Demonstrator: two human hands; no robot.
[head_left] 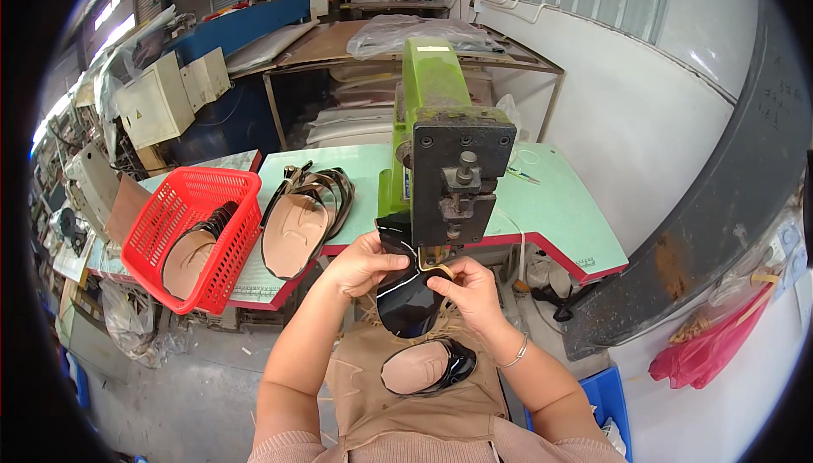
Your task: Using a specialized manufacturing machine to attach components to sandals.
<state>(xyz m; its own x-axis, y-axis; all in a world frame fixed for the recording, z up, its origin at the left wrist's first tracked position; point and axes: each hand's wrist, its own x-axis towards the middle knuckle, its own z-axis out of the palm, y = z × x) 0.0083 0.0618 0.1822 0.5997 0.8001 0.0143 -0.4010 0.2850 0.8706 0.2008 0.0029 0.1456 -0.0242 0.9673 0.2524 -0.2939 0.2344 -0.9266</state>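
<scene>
- In the head view, the black piece [410, 304], glossy and curved, is held up between both hands, right under the head [461, 177] of the green machine [435, 82].
- The left hand [366, 265] has its fingers closed on the piece's left edge, the thumb lying flat across the shiny face; the other fingertips are mostly hidden.
- The right hand [472, 290] pinches the right edge, its thumb on the black face and its index finger bent near a tan edge [439, 271] that shows beside the machine's lower tip. Whether the tip touches the piece, I cannot tell.
- A bracelet [517, 352] circles the right wrist.
- A lined piece [415, 367], black with a beige inside, rests on the brown apron [364, 408] over the person's lap, below the hands.
- On the pale green worktop [559, 188], left of the machine, lies a pile [293, 239] of similar black pieces, beige lining uppermost.
- Left of that pile, a red basket [246, 239] sits tilted in view, with a row of nested pieces [188, 267] inside it.
- A blue bin [604, 397] stands on the floor near the right forearm.
- A pink bag [710, 349] hangs at far right.
</scene>
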